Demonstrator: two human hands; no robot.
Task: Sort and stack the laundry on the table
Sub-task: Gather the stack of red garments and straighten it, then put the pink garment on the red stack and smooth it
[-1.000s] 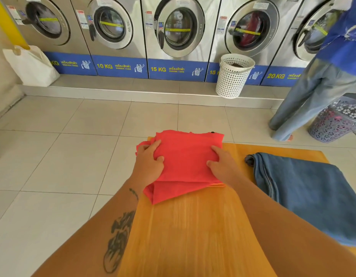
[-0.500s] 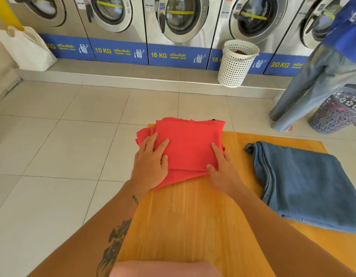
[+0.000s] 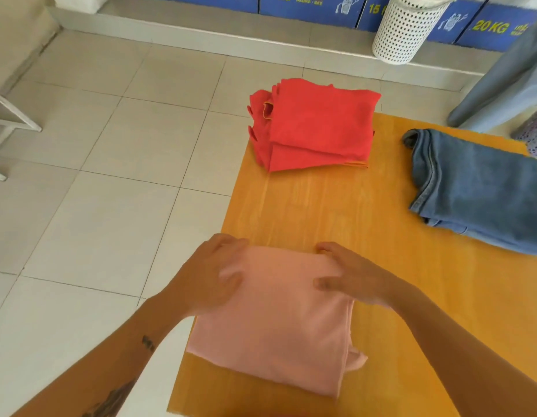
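A folded pink garment lies at the near left of the yellow wooden table. My left hand grips its far left corner and my right hand grips its far right edge, fingers curled over the fold. A folded red garment rests at the table's far left corner, slightly overhanging the edge, with nothing touching it. Folded blue jeans lie at the right side of the table.
A white perforated laundry basket stands on the floor by the washing machines' blue base panels. Another person's leg in light jeans is at the far right, beside a purple basket. A metal frame stands at left.
Both my hands left the red garment and came back toward me onto the pink garment. The camera tilted down, so the washing machine doors went out of view.
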